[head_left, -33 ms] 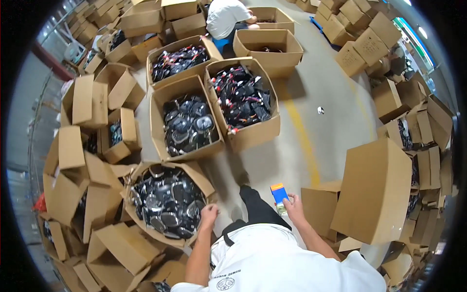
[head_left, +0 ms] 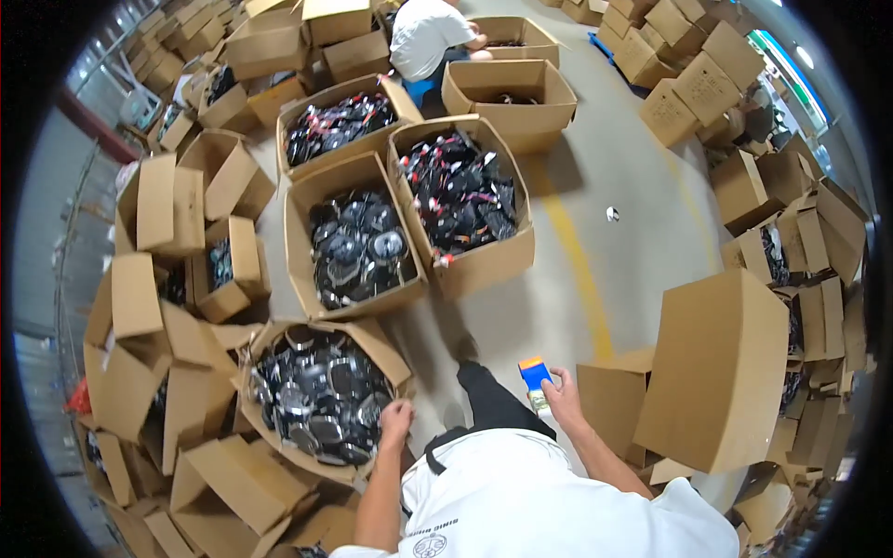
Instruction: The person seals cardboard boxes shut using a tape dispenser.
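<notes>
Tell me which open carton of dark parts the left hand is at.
The nearest carton, its rim bulged round, lower left; the left hand rests on its edge. The other full cartons stand farther off.

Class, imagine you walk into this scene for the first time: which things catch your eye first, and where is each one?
First come the open cardboard boxes packed with dark shiny items, crowded across the left and centre of the floor. Next, the person's left hand reaches into the nearest box, while the right hand holds a small blue and orange object. At the top, another person in a white shirt bends over more boxes.
</notes>
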A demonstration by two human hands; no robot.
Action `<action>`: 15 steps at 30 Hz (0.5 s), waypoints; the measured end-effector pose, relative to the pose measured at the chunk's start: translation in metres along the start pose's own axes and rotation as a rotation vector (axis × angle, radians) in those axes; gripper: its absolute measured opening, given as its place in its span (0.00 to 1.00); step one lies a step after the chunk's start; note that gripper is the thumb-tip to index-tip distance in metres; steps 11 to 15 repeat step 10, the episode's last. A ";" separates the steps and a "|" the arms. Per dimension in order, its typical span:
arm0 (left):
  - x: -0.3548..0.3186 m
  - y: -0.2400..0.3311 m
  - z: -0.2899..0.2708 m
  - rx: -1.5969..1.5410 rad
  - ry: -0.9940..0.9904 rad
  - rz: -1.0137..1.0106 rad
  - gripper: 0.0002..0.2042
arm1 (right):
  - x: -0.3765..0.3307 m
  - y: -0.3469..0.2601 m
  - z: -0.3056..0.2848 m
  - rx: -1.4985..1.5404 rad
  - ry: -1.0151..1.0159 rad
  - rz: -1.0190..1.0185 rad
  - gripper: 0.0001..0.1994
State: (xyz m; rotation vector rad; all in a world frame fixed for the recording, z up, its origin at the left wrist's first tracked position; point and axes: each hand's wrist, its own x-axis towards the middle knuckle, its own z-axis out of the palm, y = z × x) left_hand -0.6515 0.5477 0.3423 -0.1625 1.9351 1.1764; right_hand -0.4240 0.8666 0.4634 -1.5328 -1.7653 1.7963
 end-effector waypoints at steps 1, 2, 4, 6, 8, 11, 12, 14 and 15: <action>0.004 0.008 0.002 -0.061 0.028 -0.035 0.10 | 0.027 -0.004 0.001 0.055 0.014 -0.027 0.14; 0.005 0.016 -0.002 -0.119 0.060 -0.076 0.10 | 0.052 -0.013 0.001 0.070 0.028 -0.024 0.14; 0.020 0.041 0.000 -0.164 0.085 -0.165 0.10 | 0.098 -0.038 -0.005 -0.122 -0.065 -0.018 0.11; 0.035 0.076 0.013 -0.302 0.162 -0.201 0.09 | 0.142 -0.062 0.002 -0.052 -0.068 -0.049 0.09; 0.056 0.096 0.018 -0.299 0.140 -0.195 0.09 | 0.182 -0.093 0.002 -0.163 -0.237 -0.085 0.10; 0.082 0.120 0.032 -0.333 0.109 -0.205 0.08 | 0.219 -0.118 0.004 -0.153 -0.292 -0.015 0.10; 0.082 0.120 0.032 -0.333 0.109 -0.205 0.08 | 0.219 -0.118 0.004 -0.153 -0.292 -0.015 0.10; 0.082 0.120 0.032 -0.333 0.109 -0.205 0.08 | 0.219 -0.118 0.004 -0.153 -0.292 -0.015 0.10; 0.082 0.120 0.032 -0.333 0.109 -0.205 0.08 | 0.219 -0.118 0.004 -0.153 -0.292 -0.015 0.10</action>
